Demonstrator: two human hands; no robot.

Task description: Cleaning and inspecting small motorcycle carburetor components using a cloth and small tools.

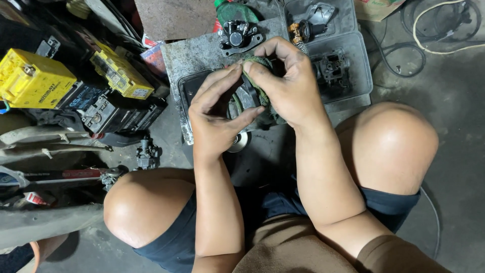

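My left hand (214, 114) and my right hand (285, 83) meet over a dark round metal part (247, 98) held between them. The left hand's fingers grip the part's left side. With its fingertips, the right hand presses a dirty green rag (260, 86) against the part's top. A shiny round disc (238, 142) shows just below the left hand. Most of the part is hidden by my fingers. I am squatting, with both knees on either side of my arms.
A black tray (188, 88) lies on a grey metal plate (197, 50) under my hands. A brake caliper (237, 35) sits behind. A grey bin (353, 60) with a carburetor is at right. Yellow batteries (33, 78) and a carburetor (146, 155) are at left. Cables (434, 30) lie at far right.
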